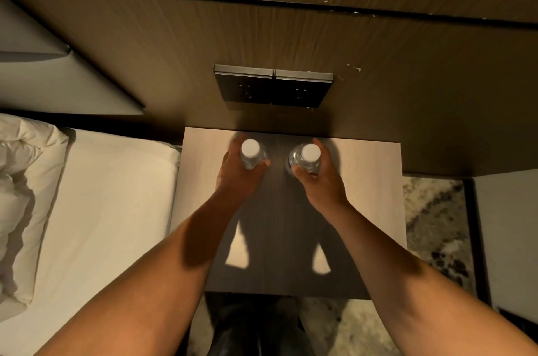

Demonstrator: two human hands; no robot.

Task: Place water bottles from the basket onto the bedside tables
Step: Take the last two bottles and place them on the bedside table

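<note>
Two clear water bottles with white caps stand upright side by side near the back of the bedside table (pixel 375 181). My left hand (pixel 238 175) is wrapped around the left bottle (pixel 251 150). My right hand (pixel 320 178) is wrapped around the right bottle (pixel 309 155). Seen from above, the bottles' lower bodies are hidden by my fingers. I cannot tell whether their bases touch the tabletop. No basket is in view.
A wooden wall panel with a double socket plate (pixel 272 86) rises right behind the table. The bed (pixel 102 210) with a white sheet and pillow (pixel 20 181) lies to the left. Patterned carpet (pixel 433 224) shows to the right and below.
</note>
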